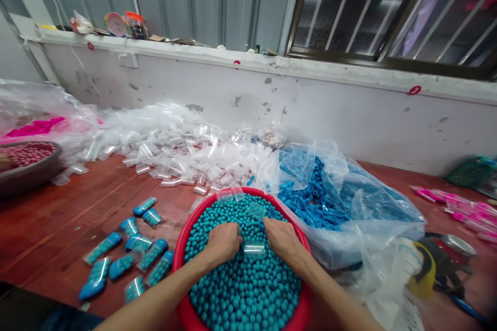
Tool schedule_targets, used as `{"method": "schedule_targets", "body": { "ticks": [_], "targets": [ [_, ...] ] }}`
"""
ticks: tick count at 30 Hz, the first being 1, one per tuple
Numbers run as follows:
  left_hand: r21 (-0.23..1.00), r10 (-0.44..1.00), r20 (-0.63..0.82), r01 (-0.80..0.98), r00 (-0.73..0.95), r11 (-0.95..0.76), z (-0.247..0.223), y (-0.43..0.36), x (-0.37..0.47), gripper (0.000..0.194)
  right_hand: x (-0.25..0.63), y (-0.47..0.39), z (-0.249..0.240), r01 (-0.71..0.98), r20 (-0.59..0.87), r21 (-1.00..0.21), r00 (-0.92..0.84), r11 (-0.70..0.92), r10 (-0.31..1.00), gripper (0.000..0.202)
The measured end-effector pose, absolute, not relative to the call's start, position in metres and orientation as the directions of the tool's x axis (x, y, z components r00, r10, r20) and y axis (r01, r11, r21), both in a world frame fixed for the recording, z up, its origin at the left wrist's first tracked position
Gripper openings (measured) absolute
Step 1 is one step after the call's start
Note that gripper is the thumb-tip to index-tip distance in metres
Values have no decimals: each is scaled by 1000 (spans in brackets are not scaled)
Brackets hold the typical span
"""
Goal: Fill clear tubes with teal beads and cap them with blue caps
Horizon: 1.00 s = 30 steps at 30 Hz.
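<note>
Teal beads (248, 289) fill a red basin (180, 248) at the bottom centre. Over the beads, my left hand (224, 242) is closed, its fingertips hidden; what it holds, if anything, I cannot make out. My right hand (280, 238) is curled over the basin's right half, next to a clear tube (257, 211) and a blue piece; its grip is blurred. Between the hands a clear tube (254, 249) lies on the beads. More clear tubes rest at the basin's back rim. Left of the basin lie several bead-filled tubes (103, 247) with blue caps.
Clear tubes (174, 139) are piled behind the basin. A plastic bag of blue caps (316, 191) stands right of it. At far left is a bowl of pink beads (29, 155). Pink items (458, 207), a jar (456, 248) and a yellow object (423, 271) are at right.
</note>
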<state>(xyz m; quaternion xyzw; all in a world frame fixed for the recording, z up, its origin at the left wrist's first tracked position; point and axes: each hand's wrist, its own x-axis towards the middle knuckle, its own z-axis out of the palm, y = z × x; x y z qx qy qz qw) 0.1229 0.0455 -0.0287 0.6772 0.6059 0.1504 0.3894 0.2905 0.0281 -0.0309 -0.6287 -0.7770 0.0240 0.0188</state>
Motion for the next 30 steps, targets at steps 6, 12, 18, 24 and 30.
{"method": "schedule_targets", "body": {
  "ticks": [6, 12, 18, 24, 30],
  "targets": [
    [824, 862, -383, 545, 331, 157, -37, 63, 143, 11, 291, 28, -34, 959, -3, -232, -170, 165, 985, 26],
    [938, 798, -345, 218, 495, 270, -29, 54, 126, 22, 305, 28, -34, 755, -23, -635, -230, 164, 973, 28],
    [982, 879, -178, 30, 442, 184, -24, 43, 118, 25, 289, 19, -15, 671, 124, -713, -164, 203, 979, 34],
    [968, 869, -250, 91, 427, 234, -27, 27, 116, 32, 272, 13, -12, 630, 272, -686, -241, 364, 932, 30],
    [941, 862, -338, 131, 378, 312, -37, 22, 108, 38, 286, 11, -16, 691, 191, -597, -371, 407, 909, 25]
  ]
}}
